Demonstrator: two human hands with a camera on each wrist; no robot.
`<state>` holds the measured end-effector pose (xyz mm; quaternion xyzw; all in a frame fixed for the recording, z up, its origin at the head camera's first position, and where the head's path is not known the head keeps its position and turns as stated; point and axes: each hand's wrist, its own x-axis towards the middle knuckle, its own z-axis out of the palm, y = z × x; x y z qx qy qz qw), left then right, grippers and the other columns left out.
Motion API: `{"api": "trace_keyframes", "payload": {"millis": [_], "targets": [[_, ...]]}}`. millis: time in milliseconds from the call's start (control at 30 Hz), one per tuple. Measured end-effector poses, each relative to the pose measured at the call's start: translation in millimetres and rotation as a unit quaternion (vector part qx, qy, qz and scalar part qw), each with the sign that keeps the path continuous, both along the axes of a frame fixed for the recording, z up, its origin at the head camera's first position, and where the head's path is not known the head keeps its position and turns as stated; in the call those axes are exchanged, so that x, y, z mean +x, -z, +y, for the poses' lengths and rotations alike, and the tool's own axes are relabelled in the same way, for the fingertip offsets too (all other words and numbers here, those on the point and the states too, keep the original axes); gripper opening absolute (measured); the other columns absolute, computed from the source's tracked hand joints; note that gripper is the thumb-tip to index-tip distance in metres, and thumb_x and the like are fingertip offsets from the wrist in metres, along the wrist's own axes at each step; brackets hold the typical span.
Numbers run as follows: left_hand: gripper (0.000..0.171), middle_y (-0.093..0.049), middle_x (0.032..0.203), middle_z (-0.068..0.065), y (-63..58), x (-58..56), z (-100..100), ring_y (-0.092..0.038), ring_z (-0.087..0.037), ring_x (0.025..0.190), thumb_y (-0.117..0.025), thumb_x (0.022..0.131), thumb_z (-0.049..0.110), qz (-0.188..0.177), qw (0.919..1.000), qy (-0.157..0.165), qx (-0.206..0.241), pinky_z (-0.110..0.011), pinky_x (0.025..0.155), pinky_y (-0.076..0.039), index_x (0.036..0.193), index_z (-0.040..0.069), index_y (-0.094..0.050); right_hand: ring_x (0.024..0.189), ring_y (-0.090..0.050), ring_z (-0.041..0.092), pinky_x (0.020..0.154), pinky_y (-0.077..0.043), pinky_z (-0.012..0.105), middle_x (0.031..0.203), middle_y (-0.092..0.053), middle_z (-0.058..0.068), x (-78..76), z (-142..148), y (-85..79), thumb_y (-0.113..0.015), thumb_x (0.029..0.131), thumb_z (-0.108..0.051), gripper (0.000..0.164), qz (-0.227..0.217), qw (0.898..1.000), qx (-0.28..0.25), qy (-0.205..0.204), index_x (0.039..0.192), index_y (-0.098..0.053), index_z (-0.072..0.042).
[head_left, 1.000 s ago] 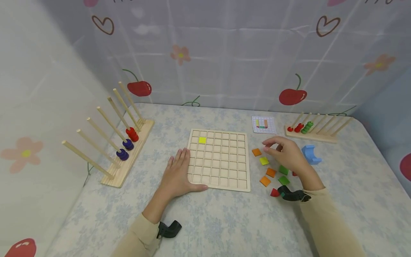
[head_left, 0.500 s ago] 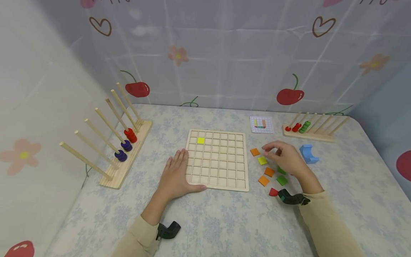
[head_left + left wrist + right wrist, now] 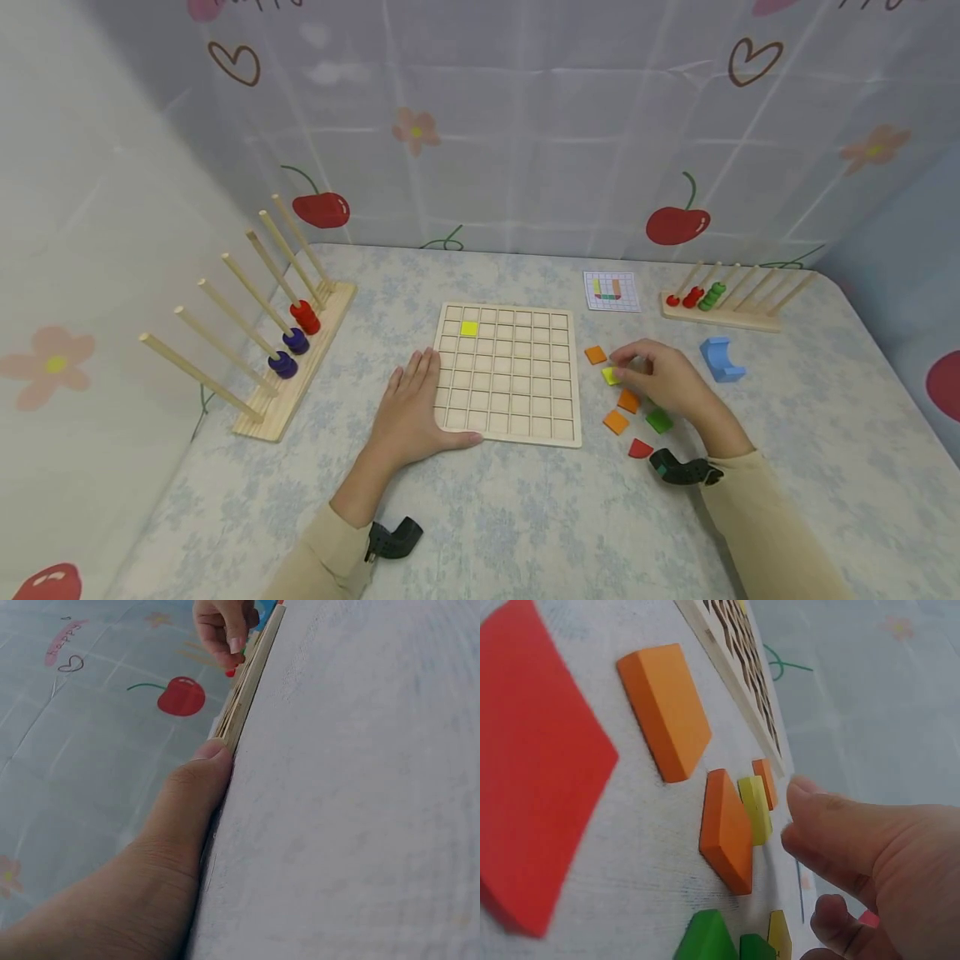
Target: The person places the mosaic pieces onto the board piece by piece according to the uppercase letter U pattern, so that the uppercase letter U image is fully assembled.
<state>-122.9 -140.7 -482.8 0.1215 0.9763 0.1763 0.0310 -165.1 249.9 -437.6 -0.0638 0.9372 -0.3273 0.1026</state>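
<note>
The left hand [image 3: 408, 408] lies flat with straight fingers along the left edge of a wooden grid board [image 3: 512, 383], its thumb [image 3: 199, 780] against the near edge. One yellow square tile [image 3: 469, 328] sits in a cell toward the board's upper left. Right of the board, the right hand [image 3: 660, 375] hovers low with bent fingers, thumb and fingertips right at a loose yellow tile [image 3: 608, 377]. In the right wrist view a gap shows between these fingertips and the yellow tile [image 3: 756, 811]. Orange tiles [image 3: 616, 422], a green tile [image 3: 659, 420] and a red piece [image 3: 640, 449] lie around it.
A pattern card [image 3: 612, 292] lies behind the tiles. A blue curved block [image 3: 722, 360] stands right of the right hand. Peg racks with rings stand at left [image 3: 300, 392] and back right [image 3: 720, 314]. A printed curtain [image 3: 487, 150] closes off the back.
The right hand has moved down and slightly left, its fingertips coming to the loose yellow tile. The left hand keeps its place at the board; the head view has shifted slightly.
</note>
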Motion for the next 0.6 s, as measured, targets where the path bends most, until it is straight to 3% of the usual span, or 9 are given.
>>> {"api": "trace_keyframes", "payload": {"millis": [267, 433, 600], "targets": [[0.149, -0.003, 0.168, -0.009, 0.8, 0.2, -0.5, 0.001, -0.022, 0.157, -0.045, 0.054, 0.103, -0.001, 1.0, -0.001, 0.0, -0.048, 0.127, -0.003, 0.16, 0.007, -0.003, 0.096, -0.053, 0.026, 0.083, -0.046, 0.039, 0.115, -0.067, 0.01, -2.7, -2.4, 3.9, -0.071, 0.092, -0.02, 0.024, 0.02, 0.999, 0.027, -0.036, 0.115, -0.074, -0.012], [0.149, -0.004, 0.168, -0.009, 0.7, -0.1, -0.2, 0.0, -0.022, 0.157, -0.047, 0.055, 0.102, 0.002, 1.0, -0.001, 0.003, -0.048, 0.127, -0.004, 0.16, 0.007, -0.003, 0.093, -0.053, 0.025, 0.08, -0.046, 0.037, 0.111, -0.066, 0.009, -3.0, -2.3, 4.5, -0.072, 0.091, -0.02, 0.023, 0.019, 0.999, 0.032, -0.034, 0.113, -0.073, -0.012], [0.148, -0.004, 0.168, -0.009, 0.5, -0.2, -0.3, 0.0, -0.022, 0.157, -0.051, 0.056, 0.1, 0.0, 1.0, -0.001, 0.006, -0.048, 0.127, -0.004, 0.16, 0.007, -0.003, 0.077, -0.051, 0.023, 0.062, -0.046, 0.031, 0.089, -0.058, 0.009, -2.5, -2.9, 3.1, -0.075, 0.089, -0.023, 0.02, -0.002, 1.0, 0.024, -0.009, 0.105, -0.068, -0.013]]}}
